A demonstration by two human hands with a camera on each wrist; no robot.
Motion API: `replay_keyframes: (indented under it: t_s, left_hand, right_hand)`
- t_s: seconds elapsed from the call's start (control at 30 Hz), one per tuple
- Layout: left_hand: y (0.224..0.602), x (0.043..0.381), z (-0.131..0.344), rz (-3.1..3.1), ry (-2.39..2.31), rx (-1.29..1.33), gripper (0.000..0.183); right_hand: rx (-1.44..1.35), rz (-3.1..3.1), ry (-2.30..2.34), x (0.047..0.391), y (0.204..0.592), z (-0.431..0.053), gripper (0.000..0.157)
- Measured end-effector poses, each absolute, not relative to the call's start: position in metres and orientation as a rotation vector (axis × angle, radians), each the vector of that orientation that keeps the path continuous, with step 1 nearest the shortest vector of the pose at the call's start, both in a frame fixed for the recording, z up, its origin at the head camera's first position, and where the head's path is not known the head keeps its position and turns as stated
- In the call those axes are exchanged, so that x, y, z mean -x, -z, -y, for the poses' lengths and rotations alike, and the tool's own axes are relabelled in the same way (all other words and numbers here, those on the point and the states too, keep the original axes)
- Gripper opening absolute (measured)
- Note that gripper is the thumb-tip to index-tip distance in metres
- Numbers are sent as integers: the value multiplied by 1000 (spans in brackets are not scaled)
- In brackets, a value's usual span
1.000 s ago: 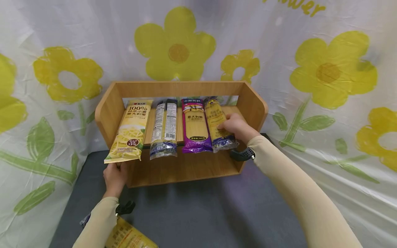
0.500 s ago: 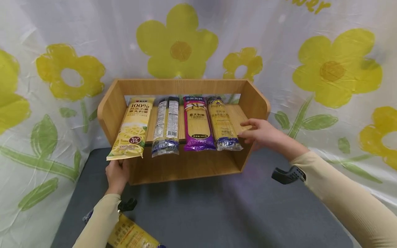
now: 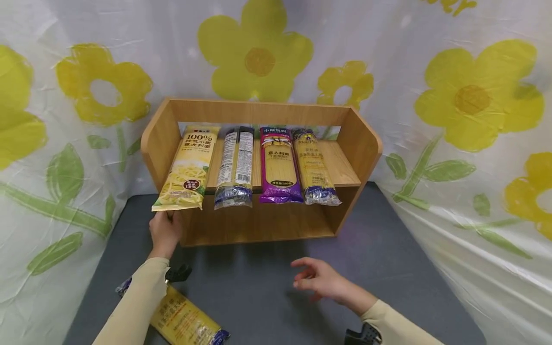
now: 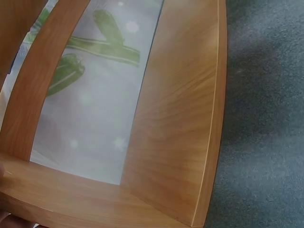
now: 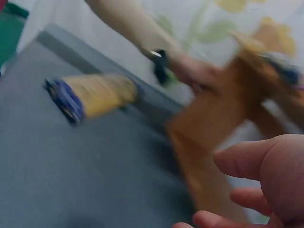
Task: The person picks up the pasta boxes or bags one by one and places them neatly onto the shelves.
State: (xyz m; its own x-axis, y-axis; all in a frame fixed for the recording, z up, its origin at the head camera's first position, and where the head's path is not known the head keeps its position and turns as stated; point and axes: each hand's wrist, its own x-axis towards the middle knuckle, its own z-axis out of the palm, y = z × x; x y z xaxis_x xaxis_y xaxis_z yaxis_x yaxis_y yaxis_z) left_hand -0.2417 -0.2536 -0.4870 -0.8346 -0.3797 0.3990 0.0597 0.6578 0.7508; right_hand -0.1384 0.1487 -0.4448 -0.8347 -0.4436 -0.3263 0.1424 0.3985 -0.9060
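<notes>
My left hand (image 3: 166, 234) grips the left side panel of the wooden shelf (image 3: 258, 221), below the overhanging yellow pasta pack (image 3: 185, 167); in the left wrist view its fingers (image 4: 14, 222) show at the panel's edge. My right hand (image 3: 321, 281) hovers over the table in front of the shelf, holding nothing, fingers loosely bent and apart. On the upper board lie a clear-and-blue spaghetti pack (image 3: 235, 167), a purple pasta pack (image 3: 279, 167) and a yellow-and-blue spaghetti pack (image 3: 316, 167). Another yellow spaghetti pack (image 3: 185, 316) lies on the table, partly behind my left forearm.
The dark grey table (image 3: 258, 282) carries the shelf near its back. A white curtain (image 3: 388, 81) with yellow flowers surrounds it at the back and sides. Bare board (image 3: 338, 163) shows right of the rightmost pack.
My right hand has let go of the rightmost spaghetti pack, drawn back from the shelf and come down over the table. The left hand stays at the shelf's side panel.
</notes>
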Motion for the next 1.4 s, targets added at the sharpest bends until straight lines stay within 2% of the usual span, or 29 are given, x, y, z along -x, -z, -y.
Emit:
replay_keyframes:
  t_s: [0.2,0.4,0.67,0.87,1.03,1.13,1.23,1.4]
  left_hand:
    - [485,252,248,2326,1086,-242,12]
    - [479,260,238,2365,1112,-237,13]
    - [474,263,233,2371,1110,-224,14]
    - [476,262,239,2363,1098,-209,25]
    - [483,255,242,2384,1128,-243,31]
    - [488,251,244,2386,1128,-255,32]
    - [490,248,247,2372,1112,-259,30]
    - [489,242,255,2360,1087,-274,27]
  right_hand:
    - [264,-2063,1406,137,498,-50,50]
    - [397,-2144,1199,145,516,21,57]
    - [783,-2411,662,138,517,66,77]
    - [826,-2422,462,129,516,87,82]
    - [815,-2317,449,129,531,92,83]
    - [847,-2224,491,135,548,76,86]
    - [852,-2156,548,138,548,46,90]
    - [810,-2136,724,132,514,-27,88]
